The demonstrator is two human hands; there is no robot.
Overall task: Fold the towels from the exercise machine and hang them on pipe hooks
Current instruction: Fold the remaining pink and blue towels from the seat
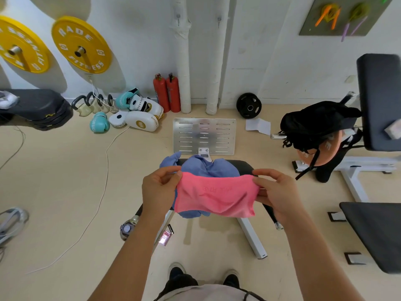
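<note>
1. Nearest, 2 shoes (204, 276) stand on the bare floor (65, 192) just short of the machine's white leg (251, 237); open floor spreads wide to the left, crossed only by a thin white cable (104, 170).
2. The left hand (159, 192) pinches the pink towel (214, 194) at its left edge, grip closed on the cloth between thumb and fingers.
3. The right hand (275, 194) pinches the towel's right edge the same way, grip closed on it.
4. The pink towel hangs stretched between both hands, top edge nearly level, bottom edge sagging free above the counter (245, 166).
5. A blue towel (208, 168) lies crumpled on the counter, behind and beneath the pink one, 1 corner spilling over the left edge.
6. Beyond the counter's far edge stands a slotted metal plate (204, 135), with clear floor on either side.
7. To the right, a black bag (319, 124) on a second machine and a black pad (377, 233) crowd that side.
8. Farthest, 2 white pipes (184, 61) rise along the wall, each with a small hook (178, 18) near the top; 2 red extinguishers (167, 93) stand just left of them.
</note>
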